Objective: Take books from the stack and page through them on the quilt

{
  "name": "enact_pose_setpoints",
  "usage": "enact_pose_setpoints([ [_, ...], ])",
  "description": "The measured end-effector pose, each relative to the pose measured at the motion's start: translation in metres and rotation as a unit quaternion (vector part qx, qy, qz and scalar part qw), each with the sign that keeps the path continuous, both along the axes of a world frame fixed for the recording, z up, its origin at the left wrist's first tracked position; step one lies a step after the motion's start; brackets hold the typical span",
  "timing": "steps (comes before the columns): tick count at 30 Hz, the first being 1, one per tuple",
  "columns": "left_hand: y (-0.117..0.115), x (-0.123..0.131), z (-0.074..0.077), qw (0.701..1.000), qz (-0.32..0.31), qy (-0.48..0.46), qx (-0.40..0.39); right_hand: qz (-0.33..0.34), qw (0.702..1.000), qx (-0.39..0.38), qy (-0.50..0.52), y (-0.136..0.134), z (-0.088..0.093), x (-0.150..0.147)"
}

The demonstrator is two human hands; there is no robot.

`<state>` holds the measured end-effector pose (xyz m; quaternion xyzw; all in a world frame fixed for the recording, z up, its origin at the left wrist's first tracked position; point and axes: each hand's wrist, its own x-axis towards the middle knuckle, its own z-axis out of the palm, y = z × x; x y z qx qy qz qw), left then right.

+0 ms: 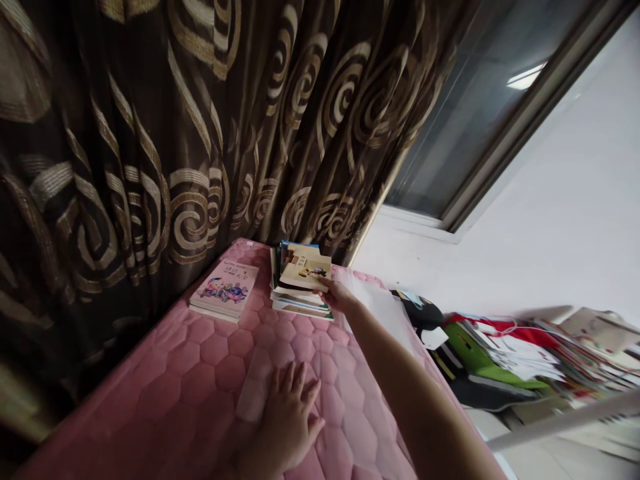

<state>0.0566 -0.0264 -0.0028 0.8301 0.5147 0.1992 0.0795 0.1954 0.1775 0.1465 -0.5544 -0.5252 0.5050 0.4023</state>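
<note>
My right hand (337,294) reaches out to a stack of books and pinches the lower right corner of the top book (309,269), which has a cream cover with a small picture. Beneath it lie more books (300,304), some with blue and dark covers. Flat on the pink quilted mattress (210,373) rests my left hand (290,413), fingers spread, holding nothing. To the left of the stack is a separate pile of books (226,287) with pale pink covers and cartoon figures.
A dark curtain (200,133) with swirl patterns hangs along the far and left sides. At the right, beside the mattress, stand piled papers and folders (520,353) and a black item (420,310). A window (465,120) is set in the white wall.
</note>
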Motion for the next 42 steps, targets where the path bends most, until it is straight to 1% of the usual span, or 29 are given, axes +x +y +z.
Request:
enact_pose_setpoints([
  [2,0.000,-0.001,0.002,1.000,-0.001,0.010,-0.008,0.001,0.999,-0.020,0.039,-0.010,0.002,0.000],
  [4,0.001,-0.001,0.004,1.000,-0.003,0.022,-0.015,0.003,0.997,-0.036,0.064,-0.029,0.002,0.006],
  [6,0.001,-0.001,0.005,0.999,-0.008,0.031,-0.014,0.006,0.994,-0.045,0.097,-0.057,-0.001,0.017],
  [8,0.002,0.000,0.005,0.999,-0.007,0.041,-0.007,0.008,0.991,-0.034,0.126,-0.090,-0.006,0.032],
  [10,0.003,0.001,0.005,0.999,0.001,0.049,0.003,-0.004,0.994,-0.016,0.105,-0.125,-0.016,0.049],
  [12,0.004,0.002,0.006,0.999,0.011,0.051,0.009,-0.014,0.999,-0.016,0.035,-0.157,-0.029,0.066],
  [14,0.003,0.004,0.008,0.999,0.016,0.051,0.007,-0.021,1.000,-0.021,-0.008,-0.184,-0.046,0.082],
  [17,0.001,0.005,0.012,0.999,0.015,0.048,0.004,-0.025,0.999,-0.039,0.011,-0.215,-0.068,0.100],
  [19,0.000,0.005,0.013,0.999,0.013,0.048,0.010,-0.035,0.997,-0.066,0.026,-0.229,-0.077,0.106],
  [21,0.001,0.004,0.012,0.998,0.010,0.057,0.015,-0.050,0.995,-0.086,0.019,-0.240,-0.082,0.109],
  [23,0.002,0.003,0.009,0.997,0.004,0.071,0.011,-0.050,0.993,-0.106,0.003,-0.246,-0.086,0.112],
  [25,0.005,0.002,0.006,0.996,0.000,0.086,0.000,-0.018,0.990,-0.142,-0.013,-0.245,-0.091,0.117],
  [28,0.006,0.002,0.005,0.995,-0.001,0.103,-0.013,0.057,0.978,-0.188,-0.070,-0.232,-0.097,0.131],
  [30,0.006,0.003,0.008,0.994,-0.001,0.110,-0.020,0.080,0.967,-0.192,-0.146,-0.215,-0.096,0.139],
  [31,0.006,0.004,0.010,0.993,0.000,0.113,-0.025,0.078,0.960,-0.189,-0.191,-0.206,-0.095,0.142],
  [34,0.006,0.004,0.020,0.993,0.000,0.113,-0.044,0.036,0.936,-0.182,-0.300,-0.181,-0.090,0.141],
  [37,0.006,0.000,0.028,0.993,-0.017,0.107,-0.056,-0.030,0.909,-0.124,-0.397,-0.169,-0.091,0.132],
  [39,0.008,-0.003,0.031,0.991,-0.056,0.107,-0.066,-0.061,0.891,-0.072,-0.444,-0.169,-0.095,0.128],
  [40,0.008,-0.004,0.031,0.989,-0.082,0.105,-0.069,-0.068,0.887,-0.052,-0.455,-0.171,-0.097,0.127],
  [42,0.009,-0.005,0.031,0.985,-0.124,0.095,-0.067,-0.073,0.889,-0.034,-0.450,-0.174,-0.100,0.127],
])
